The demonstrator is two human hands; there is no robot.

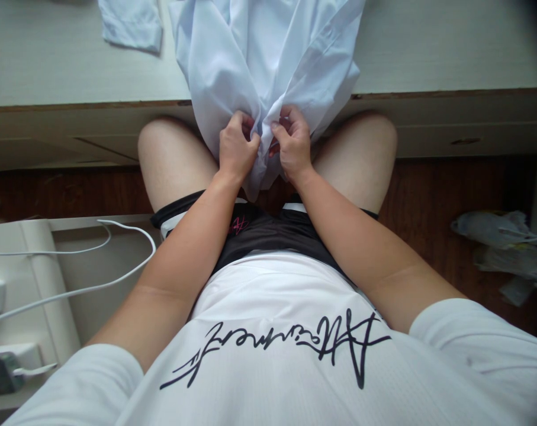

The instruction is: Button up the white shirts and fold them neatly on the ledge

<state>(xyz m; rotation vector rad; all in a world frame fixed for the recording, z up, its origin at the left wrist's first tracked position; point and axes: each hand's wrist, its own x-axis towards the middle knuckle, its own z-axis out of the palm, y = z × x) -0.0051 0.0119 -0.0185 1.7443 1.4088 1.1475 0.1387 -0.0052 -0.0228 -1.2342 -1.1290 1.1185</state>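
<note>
"Pale tabletop [437,53] up top; why does the white shirt [266,59] hang off its edge, upper centre?"
"Probably for reach: left grip [237,145] and right grip [293,143] each pinch its lower front."

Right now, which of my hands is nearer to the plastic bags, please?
Your right hand. It pinches the white garment, to the left of the plastic bags; your left hand holds the same garment, farther left from them.
</note>
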